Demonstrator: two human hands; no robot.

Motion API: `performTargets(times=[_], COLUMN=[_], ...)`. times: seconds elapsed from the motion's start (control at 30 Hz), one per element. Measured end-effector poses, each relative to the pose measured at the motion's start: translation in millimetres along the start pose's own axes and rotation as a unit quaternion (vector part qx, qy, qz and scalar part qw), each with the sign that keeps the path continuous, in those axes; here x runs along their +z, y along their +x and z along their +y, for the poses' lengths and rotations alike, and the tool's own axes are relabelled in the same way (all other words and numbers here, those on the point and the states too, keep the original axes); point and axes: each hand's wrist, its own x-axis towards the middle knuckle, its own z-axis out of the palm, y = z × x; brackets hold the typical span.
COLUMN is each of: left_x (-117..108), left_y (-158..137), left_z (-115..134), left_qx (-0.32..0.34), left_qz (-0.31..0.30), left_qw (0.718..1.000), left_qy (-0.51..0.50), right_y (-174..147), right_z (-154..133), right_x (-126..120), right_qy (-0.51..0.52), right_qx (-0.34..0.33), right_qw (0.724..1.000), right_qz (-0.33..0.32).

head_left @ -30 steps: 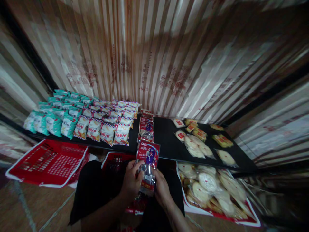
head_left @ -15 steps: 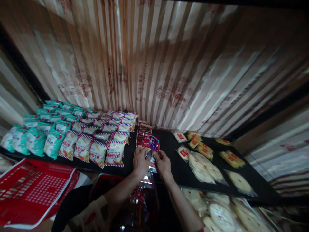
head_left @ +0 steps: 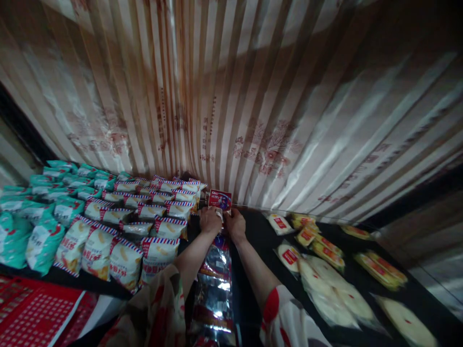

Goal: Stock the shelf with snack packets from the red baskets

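Note:
Near the back of the black shelf, a red packet (head_left: pixel 219 198) with a blue-purple picture is held between my two hands. My left hand (head_left: pixel 210 220) is closed on its left side, and my right hand (head_left: pixel 235 225) grips its right side. From beneath my hands a strip of shiny joined packets (head_left: pixel 214 289) hangs toward me, between my forearms. The packets' lower part is hidden behind my fingers. Just left of my left hand stand rows of white snack bags (head_left: pixel 170 226) with striped edges.
Teal snack bags (head_left: pixel 45 238) fill the far left of the black shelf (head_left: pixel 258 260). A red plastic basket (head_left: pixel 36 308) is at lower left. To the right lie bagged pale round flat cakes (head_left: pixel 327 284) and yellow packs (head_left: pixel 381 270). A striped plastic curtain (head_left: pixel 231 96) hangs behind.
Both hands have moved forward, carrying the red packet toward the back of the shelf. More of the strip now shows stretched out behind it. The view has shifted closer.

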Motion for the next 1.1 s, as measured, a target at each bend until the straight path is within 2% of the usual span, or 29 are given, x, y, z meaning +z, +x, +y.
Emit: performTargets(times=[0.17,0.27,0.43,0.5,0.63,0.77,0.83,0.93,1.1], left_x=[11.5,14.5,15.3,16.4,20.1,21.7,21.3,21.1,32.1], left_y=[7.7,5.5,-0.3,-2.6,-4.2,-2.4,-2.8,-6.6,-16.0], left_z=[-7.0,-8.8,-6.6,-6.3,-8.8,-11.5,-11.7,-11.6,-16.6], left_qx=[-0.011,-0.019,-0.019,-0.02,-0.022,-0.033,-0.039,-0.034,0.036], left_qz=[0.008,0.016,0.05,0.071,0.072,0.062,0.062,0.076,0.079], left_qw=[1.0,0.999,0.998,0.996,0.997,0.997,0.997,0.995,0.995], left_qy=[0.017,0.024,0.04,0.04,0.019,0.011,0.021,0.049,0.058], right_y=[5.2,2.2,1.7,8.3,27.1,38.2,39.1,37.7,34.8], right_z=[-0.4,1.0,4.3,5.5,6.3,2.8,-0.4,-5.0,-8.3], right_x=[7.3,9.5,13.5,16.5,23.5,28.9,30.6,31.8,31.3], right_qy=[-0.072,-0.132,-0.198,-0.199,-0.188,-0.197,-0.21,-0.238,-0.289], right_qx=[0.01,-0.01,-0.118,-0.171,-0.234,-0.291,-0.284,-0.237,-0.229], right_qw=[0.997,0.991,0.97,0.962,0.954,0.935,0.932,0.937,0.921], right_qz=[-0.009,-0.01,0.071,0.079,0.01,-0.055,-0.075,-0.092,-0.124])
